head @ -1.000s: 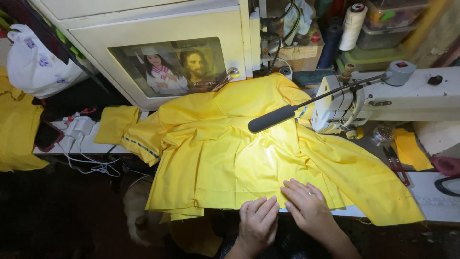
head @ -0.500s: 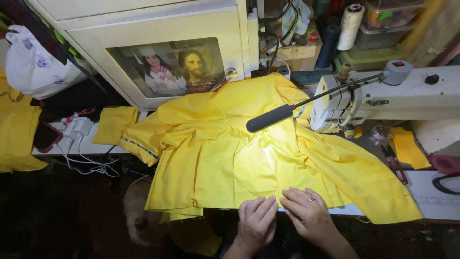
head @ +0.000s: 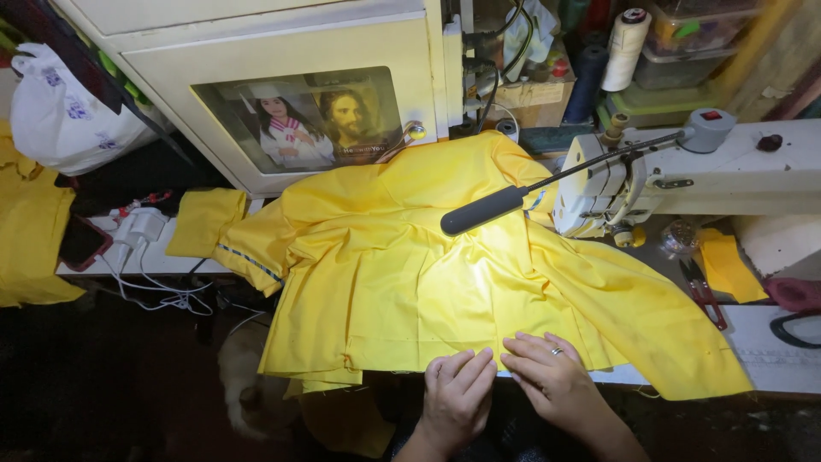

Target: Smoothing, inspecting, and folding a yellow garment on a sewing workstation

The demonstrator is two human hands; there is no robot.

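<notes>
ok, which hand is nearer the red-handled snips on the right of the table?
Right. The right hand presses the yellow garment hem, left of and below the snips. The left hand lies beside it, farther left.

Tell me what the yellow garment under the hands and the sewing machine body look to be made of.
Yellow garment: thin woven cloth, likely synthetic; it shines slightly under the lamp and falls in soft creases. Sewing machine: probably painted metal, with a smooth, hard cream-white shell, though plastic cannot be ruled out.

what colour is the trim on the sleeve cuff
Blue dashes on the yellow cuff, in the head view.
</notes>
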